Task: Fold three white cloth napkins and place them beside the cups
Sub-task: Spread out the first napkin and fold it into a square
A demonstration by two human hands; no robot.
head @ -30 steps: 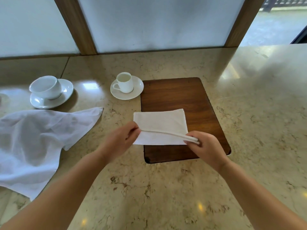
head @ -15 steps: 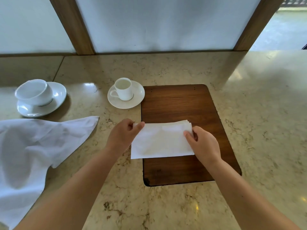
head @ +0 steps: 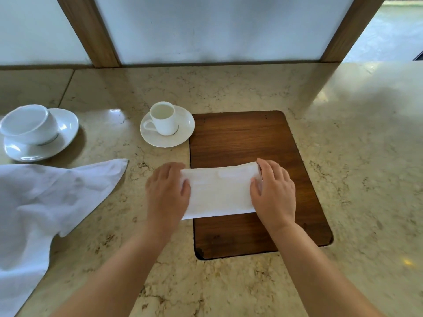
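A folded white napkin (head: 219, 191) lies as a narrow rectangle across the left part of a dark wooden board (head: 242, 138), its left end over the board's edge. My left hand (head: 167, 191) rests palm down on the napkin's left end. My right hand (head: 274, 193) lies palm down on its right end. Both hands have their fingers spread and press on the cloth. A small white cup (head: 163, 117) on a saucer stands just behind the left hand. A wider white cup (head: 29, 124) on its saucer stands at the far left.
A loose, unfolded white cloth (head: 45, 202) is spread over the marble counter (head: 354, 156) at the left, below the wide cup. Frosted window panes with wooden posts (head: 91, 30) run along the counter's back edge.
Both hands brought the napkin's near edge up and over, folding it in half away from me. They then let go of the edge and now lie flat on its two ends.
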